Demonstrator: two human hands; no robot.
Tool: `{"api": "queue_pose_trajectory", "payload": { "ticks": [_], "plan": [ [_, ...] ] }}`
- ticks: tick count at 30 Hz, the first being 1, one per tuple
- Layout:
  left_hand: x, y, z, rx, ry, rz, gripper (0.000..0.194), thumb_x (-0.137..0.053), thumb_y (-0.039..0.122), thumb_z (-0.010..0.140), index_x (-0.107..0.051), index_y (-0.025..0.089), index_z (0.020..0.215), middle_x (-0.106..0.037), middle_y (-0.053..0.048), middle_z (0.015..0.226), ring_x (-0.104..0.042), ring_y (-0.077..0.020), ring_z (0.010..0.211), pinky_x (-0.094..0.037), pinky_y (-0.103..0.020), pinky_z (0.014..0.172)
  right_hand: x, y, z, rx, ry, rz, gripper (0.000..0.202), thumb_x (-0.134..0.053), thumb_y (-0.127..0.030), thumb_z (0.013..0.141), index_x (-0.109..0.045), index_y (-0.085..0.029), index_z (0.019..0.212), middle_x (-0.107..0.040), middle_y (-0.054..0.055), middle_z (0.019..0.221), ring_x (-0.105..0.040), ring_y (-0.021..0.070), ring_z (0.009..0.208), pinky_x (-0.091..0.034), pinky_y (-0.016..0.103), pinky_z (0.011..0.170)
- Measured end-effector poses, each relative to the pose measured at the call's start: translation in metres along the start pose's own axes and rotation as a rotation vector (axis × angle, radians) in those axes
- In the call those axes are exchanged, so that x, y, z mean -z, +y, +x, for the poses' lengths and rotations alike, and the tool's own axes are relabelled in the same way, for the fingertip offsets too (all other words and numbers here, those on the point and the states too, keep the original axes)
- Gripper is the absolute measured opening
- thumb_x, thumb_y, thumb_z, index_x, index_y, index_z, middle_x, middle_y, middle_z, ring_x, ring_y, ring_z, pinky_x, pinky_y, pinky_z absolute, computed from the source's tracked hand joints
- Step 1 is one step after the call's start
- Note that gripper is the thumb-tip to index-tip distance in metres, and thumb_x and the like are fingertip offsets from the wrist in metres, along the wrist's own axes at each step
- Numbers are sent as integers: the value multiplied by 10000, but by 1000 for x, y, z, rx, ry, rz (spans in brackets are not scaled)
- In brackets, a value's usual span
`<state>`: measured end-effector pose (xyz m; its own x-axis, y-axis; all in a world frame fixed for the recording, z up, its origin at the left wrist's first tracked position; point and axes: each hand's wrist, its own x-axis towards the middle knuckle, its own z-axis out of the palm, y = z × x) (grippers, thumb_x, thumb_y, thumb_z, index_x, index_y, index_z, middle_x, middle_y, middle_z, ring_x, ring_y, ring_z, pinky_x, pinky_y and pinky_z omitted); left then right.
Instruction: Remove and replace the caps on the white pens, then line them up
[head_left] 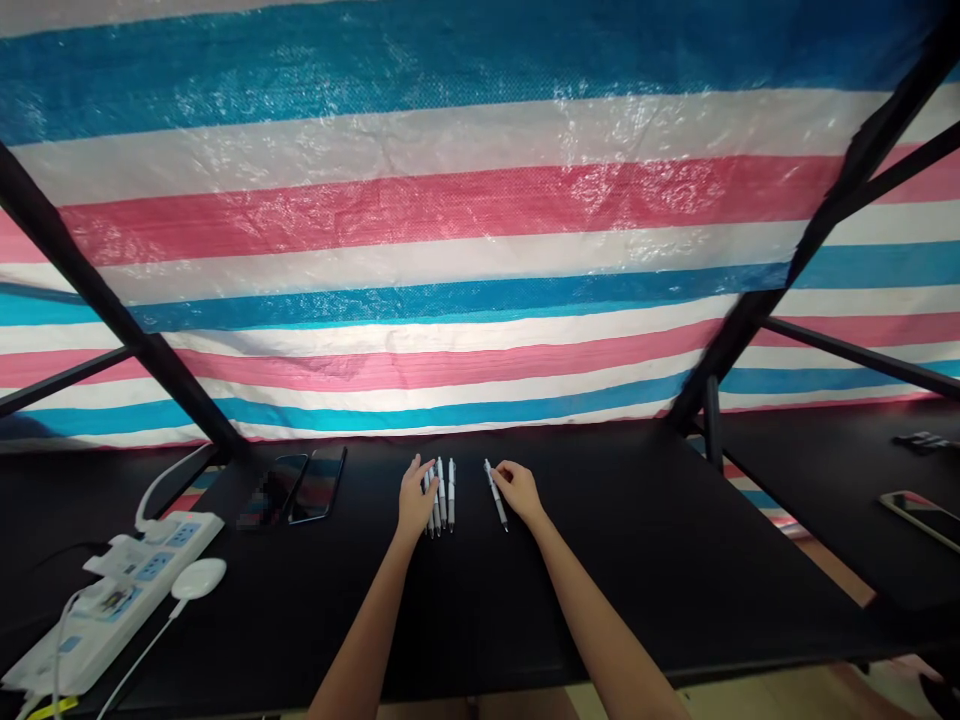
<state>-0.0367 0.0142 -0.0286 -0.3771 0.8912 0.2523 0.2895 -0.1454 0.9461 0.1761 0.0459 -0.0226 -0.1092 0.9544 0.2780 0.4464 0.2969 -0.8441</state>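
Several white and grey pens [451,495] lie side by side on the black table [630,560], their dark tips toward me. My left hand [415,497] rests over the left part of this row, fingers apart, and partly covers the leftmost pens. To the right, a single pen [498,502] lies slightly slanted, apart from the row. My right hand [519,488] has its thumb and index finger pinched at the upper part of that pen.
Two dark phones [319,485] lie left of the pens. At the far left are a white power strip [112,600] with plugs and a round white charger [199,578]. Another phone [922,518] lies far right. Black frame bars and a striped sheet [450,370] stand behind.
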Motion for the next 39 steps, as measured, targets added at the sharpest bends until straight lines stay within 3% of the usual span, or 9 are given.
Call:
{"api": "queue_pose_trajectory", "payload": {
  "ticks": [5,10,14,21,27,34,39],
  "plan": [
    [-1,-4,0,-15,-44,32,335,-680,147,635,-701,232,958,-534,-118,1293,-404,-322,1263,-291,-456,1046,0,-2,-1,70,-75,-135,100,-564,-315,739,-588,-218,743,-528,-38,546,-496,151,569,-323,251,608],
    [-2,-6,1,-38,-55,62,308,-640,150,667,-700,222,960,-546,-103,1287,-426,-301,1250,-299,-451,1052,0,-4,-1,131,-161,-328,149,-533,-197,729,-581,-215,869,-542,-41,587,-510,154,631,-304,264,680],
    [-2,-7,1,-107,-106,270,313,-539,179,755,-668,197,1040,-519,-99,1317,-444,-270,1240,-335,-443,1037,0,-6,-2,131,-153,-338,170,-494,-160,730,-576,-209,870,-530,-41,600,-511,152,636,-304,257,664],
    [-3,-12,2,-180,-122,414,325,-516,218,785,-651,182,1079,-512,-127,1317,-437,-282,1245,-360,-451,1021,0,4,-1,-17,-23,8,234,-493,-241,740,-547,-209,966,-523,-48,614,-509,145,568,-353,242,580],
    [-5,-10,1,-222,-203,476,441,-623,350,728,-617,203,1143,-432,-126,1388,-364,-311,1291,-355,-464,1017,1,11,3,-143,175,386,249,-573,-297,680,-582,-175,897,-473,-59,560,-467,134,541,-374,250,575],
    [-6,-14,-1,-261,-225,515,400,-577,338,769,-609,238,1155,-429,-101,1394,-345,-299,1303,-362,-465,1008,4,13,4,-149,205,487,267,-589,-335,668,-630,-155,862,-562,-5,653,-524,144,598,-422,267,607],
    [-6,-18,0,-308,-186,512,381,-567,342,775,-619,232,1136,-471,-100,1360,-390,-290,1274,-381,-457,992,4,17,4,-117,245,502,365,-545,-410,745,-618,-162,1002,-583,32,807,-557,137,595,-449,281,611]
  ]
}}
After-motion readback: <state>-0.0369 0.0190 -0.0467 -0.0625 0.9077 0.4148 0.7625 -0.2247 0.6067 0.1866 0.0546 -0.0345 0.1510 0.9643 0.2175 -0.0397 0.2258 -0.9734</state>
